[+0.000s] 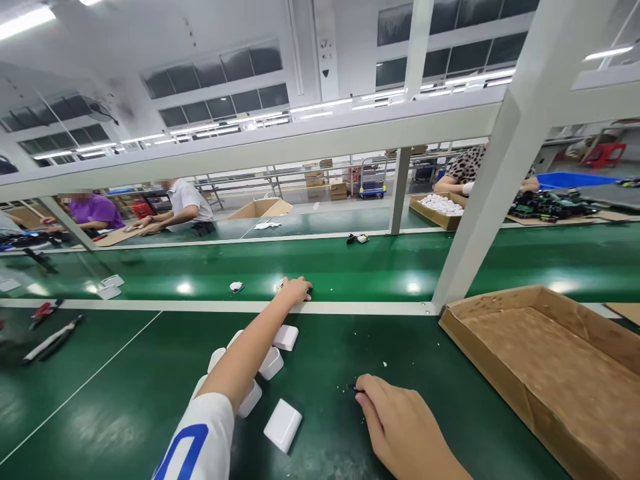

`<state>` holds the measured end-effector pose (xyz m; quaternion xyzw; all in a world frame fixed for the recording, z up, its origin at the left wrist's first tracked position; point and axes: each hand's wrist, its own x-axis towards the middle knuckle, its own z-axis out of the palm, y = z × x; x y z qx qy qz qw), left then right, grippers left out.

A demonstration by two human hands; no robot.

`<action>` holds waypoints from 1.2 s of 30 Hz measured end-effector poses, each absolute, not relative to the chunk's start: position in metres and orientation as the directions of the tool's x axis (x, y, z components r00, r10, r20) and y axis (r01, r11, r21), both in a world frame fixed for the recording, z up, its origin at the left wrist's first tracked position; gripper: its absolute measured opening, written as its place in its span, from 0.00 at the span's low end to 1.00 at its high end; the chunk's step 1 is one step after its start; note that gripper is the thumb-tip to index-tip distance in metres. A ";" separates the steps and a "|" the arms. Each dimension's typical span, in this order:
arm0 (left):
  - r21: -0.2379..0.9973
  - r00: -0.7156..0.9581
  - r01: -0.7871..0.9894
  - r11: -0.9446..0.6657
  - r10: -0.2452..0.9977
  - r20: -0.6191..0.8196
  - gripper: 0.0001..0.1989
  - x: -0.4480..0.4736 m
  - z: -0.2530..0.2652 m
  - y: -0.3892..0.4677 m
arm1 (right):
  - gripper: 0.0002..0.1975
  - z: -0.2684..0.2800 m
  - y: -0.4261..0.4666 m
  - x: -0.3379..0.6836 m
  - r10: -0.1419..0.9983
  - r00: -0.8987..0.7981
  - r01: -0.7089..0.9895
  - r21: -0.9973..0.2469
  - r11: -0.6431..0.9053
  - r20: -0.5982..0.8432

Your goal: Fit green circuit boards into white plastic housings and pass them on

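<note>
Left hand point(295, 291) reaches far forward, fingers curled over a small white part point(280, 287) at the white rail point(350, 308) edging the conveyor belt point(450, 267); right hand point(395, 423) rests on the bench point(100, 413), fingertips pinched on a tiny dark piece point(352, 387). White plastic blocks point(283, 424) lie under and beside the left forearm. Risk, as judged: the forearm could sweep those blocks aside, and the tiny piece could slip from so slight a pinch.

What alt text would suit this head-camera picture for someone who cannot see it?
A person's left hand reaches onto a green conveyor belt, while the right hand pinches a small dark part. White plastic rectangular blocks lie beneath the left arm; a shallow brown cardboard tray sits right.
</note>
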<state>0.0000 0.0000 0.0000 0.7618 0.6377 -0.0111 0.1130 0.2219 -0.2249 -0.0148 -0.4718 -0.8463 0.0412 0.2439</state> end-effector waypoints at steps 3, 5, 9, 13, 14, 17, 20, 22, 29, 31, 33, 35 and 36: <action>0.259 0.224 0.947 -0.191 0.969 -0.105 0.18 -0.002 0.011 -0.009 | 0.09 -0.014 -0.223 0.222 0.848 -0.389 0.799 -0.327 0.505 0.361; 0.360 0.269 0.903 -0.234 0.962 -0.048 0.23 -0.005 0.021 -0.023 | 0.10 -0.012 -0.222 0.223 0.876 -0.356 0.798 -0.383 0.466 0.324; 0.599 0.381 0.735 -0.316 0.924 0.020 0.32 -0.003 0.032 -0.072 | 0.18 -0.007 -0.222 0.227 0.888 -0.338 0.723 -0.518 0.456 0.311; 0.895 0.516 0.393 -0.210 0.856 -0.025 0.37 0.008 0.033 -0.133 | 0.21 -0.002 -0.222 0.227 0.841 -0.345 0.618 -0.573 0.538 0.418; 0.954 0.553 0.272 -0.128 0.832 -0.046 0.38 0.012 0.033 -0.146 | 0.19 0.000 -0.222 0.227 0.832 -0.347 0.598 -0.581 0.552 0.433; 0.990 0.631 0.104 0.097 0.763 -0.141 0.41 0.025 0.033 -0.176 | 0.21 0.008 -0.226 0.224 0.815 -0.364 0.538 -0.613 0.578 0.450; 0.973 0.649 0.168 0.156 0.726 -0.228 0.44 0.037 0.034 -0.195 | 0.20 0.016 -0.231 0.219 0.788 -0.445 0.405 -0.689 0.601 0.426; 0.967 0.597 0.211 0.143 0.764 -0.244 0.40 0.040 0.037 -0.204 | 0.10 0.018 -0.233 0.216 0.788 -0.470 0.283 -0.777 0.562 0.398; 0.675 0.206 0.727 -0.129 0.978 -0.036 0.30 -0.004 0.038 -0.231 | 0.13 0.007 -0.222 0.212 0.962 -0.226 -0.351 -0.909 -0.226 -0.152; 0.570 0.140 0.816 -0.095 0.990 -0.035 0.33 -0.015 0.027 -0.239 | 0.10 0.004 -0.217 0.212 0.958 -0.229 -0.383 -0.889 -0.252 -0.172; 0.540 0.086 0.840 -0.053 0.996 -0.037 0.33 -0.019 0.014 -0.245 | 0.09 0.002 -0.214 0.212 0.949 -0.248 -0.404 -0.869 -0.285 -0.196; 0.533 0.059 0.845 -0.037 0.998 -0.024 0.29 -0.016 0.004 -0.247 | 0.06 0.002 -0.214 0.212 0.936 -0.282 -0.408 -0.856 -0.317 -0.212; 0.542 0.059 0.839 -0.043 0.998 -0.013 0.26 -0.013 0.001 -0.246 | 0.05 0.003 -0.214 0.212 0.927 -0.305 -0.401 -0.853 -0.333 -0.219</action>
